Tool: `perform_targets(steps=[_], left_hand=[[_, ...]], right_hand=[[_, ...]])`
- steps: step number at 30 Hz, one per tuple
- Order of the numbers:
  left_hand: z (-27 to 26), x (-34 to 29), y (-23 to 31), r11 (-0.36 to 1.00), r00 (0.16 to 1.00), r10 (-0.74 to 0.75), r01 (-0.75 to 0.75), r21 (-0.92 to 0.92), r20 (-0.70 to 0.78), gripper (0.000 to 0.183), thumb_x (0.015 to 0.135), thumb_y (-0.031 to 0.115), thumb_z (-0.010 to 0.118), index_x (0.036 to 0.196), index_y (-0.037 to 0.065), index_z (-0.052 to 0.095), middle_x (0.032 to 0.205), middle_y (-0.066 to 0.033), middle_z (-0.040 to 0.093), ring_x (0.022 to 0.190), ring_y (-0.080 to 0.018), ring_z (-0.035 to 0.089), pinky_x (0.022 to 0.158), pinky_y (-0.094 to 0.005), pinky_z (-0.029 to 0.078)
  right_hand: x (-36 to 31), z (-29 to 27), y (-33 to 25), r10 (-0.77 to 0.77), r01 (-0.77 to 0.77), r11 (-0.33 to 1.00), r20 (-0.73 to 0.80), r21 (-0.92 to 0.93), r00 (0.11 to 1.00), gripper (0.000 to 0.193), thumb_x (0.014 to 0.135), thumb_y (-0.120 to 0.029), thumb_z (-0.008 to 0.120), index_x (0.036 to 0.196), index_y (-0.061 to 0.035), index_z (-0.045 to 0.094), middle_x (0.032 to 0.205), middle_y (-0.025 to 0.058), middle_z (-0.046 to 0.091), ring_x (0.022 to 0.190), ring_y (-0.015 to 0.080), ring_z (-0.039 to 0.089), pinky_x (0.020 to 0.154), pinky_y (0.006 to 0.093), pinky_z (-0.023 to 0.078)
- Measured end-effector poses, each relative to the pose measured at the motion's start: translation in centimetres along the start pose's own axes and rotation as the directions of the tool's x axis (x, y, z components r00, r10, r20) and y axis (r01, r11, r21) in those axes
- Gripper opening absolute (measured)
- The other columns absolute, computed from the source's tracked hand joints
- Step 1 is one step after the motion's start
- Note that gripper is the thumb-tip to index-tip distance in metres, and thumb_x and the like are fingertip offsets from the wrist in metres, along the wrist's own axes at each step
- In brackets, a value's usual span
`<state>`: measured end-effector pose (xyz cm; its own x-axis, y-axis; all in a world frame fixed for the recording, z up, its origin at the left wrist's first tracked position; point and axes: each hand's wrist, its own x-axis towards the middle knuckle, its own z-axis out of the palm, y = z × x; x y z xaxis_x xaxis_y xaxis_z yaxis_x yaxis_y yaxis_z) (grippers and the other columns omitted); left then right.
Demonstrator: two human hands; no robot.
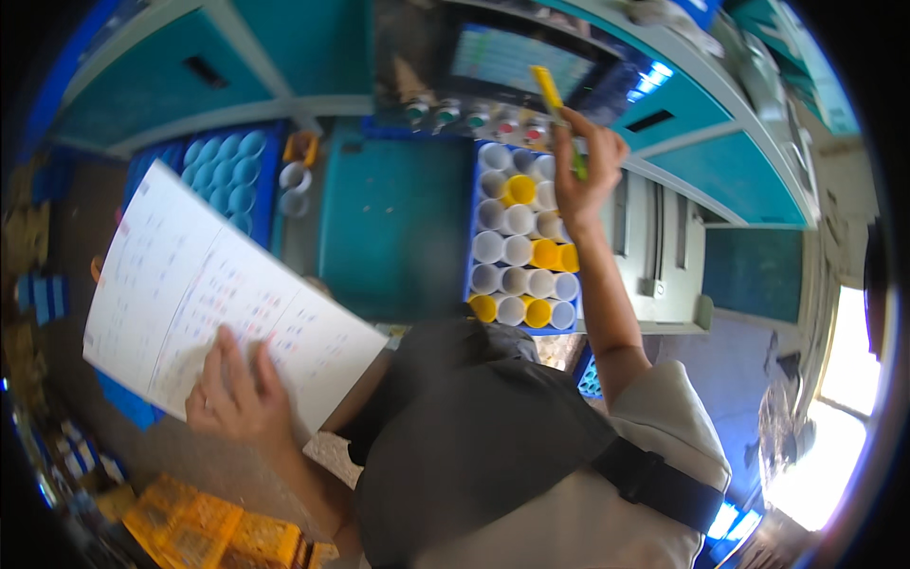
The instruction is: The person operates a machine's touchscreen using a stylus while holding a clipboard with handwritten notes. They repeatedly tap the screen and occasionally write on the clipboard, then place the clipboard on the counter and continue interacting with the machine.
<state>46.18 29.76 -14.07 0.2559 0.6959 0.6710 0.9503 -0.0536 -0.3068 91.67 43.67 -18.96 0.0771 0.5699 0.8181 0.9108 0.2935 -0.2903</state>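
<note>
A large white sheet of paper (152, 275) with handwritten columns is held up, tilted, at the left. The fingers of my left hand (239, 394) lie across its lower part and my thumb is hidden. My right hand (590, 171) is raised at the upper right, closed around a slim yellow stick-like tool (547, 88) with green showing below the fingers; its exact kind is unclear. The tool's tip stands in front of a lit screen (521, 59) on a dark control panel. Just below the hand is a blue crate (470, 270) of white and yellow cups.
Round push buttons (477, 118) line the panel's lower edge. A teal work surface (379, 228) lies between the cup crate and another blue crate (275, 142) of light-blue round pieces. Orange crates (190, 522) stand at the lower left. Bright window light enters at the right.
</note>
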Motion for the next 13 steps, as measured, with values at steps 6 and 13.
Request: perform_targets(steps=[6, 13], left_hand=[[0.3, -0.4, -0.4, 0.999, 1.0, 0.001, -0.001, -0.036, -0.019, 0.043, 0.097, 0.042, 0.084, 0.129, 0.014, 0.083, 0.123, 0.0048, 0.077, 0.103, -0.0199, 0.052, 0.09, -0.036, 0.043], [0.5, -0.7, -0.6, 0.998, 1.0, -0.004, 0.003, -0.062, -0.005, 0.043, 0.097, 0.042, 0.084, 0.13, 0.014, 0.082, 0.125, 0.0038, 0.076, 0.103, -0.0194, 0.051, 0.091, -0.0369, 0.042]], right_hand=[[2.1, 1.4, -1.4, -0.037, 0.036, 0.999, -0.022, -0.023, 0.999, 0.021, 0.094, -0.006, 0.079, 0.115, -0.0044, 0.078, 0.092, 0.0071, 0.073, 0.085, 0.0213, 0.064, 0.094, 0.0405, 0.039], [2.5, 2.5, -0.9, -0.061, 0.06, 0.998, -0.038, -0.022, 0.997, 0.018, 0.095, -0.009, 0.078, 0.113, -0.0058, 0.079, 0.089, 0.0073, 0.073, 0.083, 0.0212, 0.064, 0.093, 0.043, 0.038]])
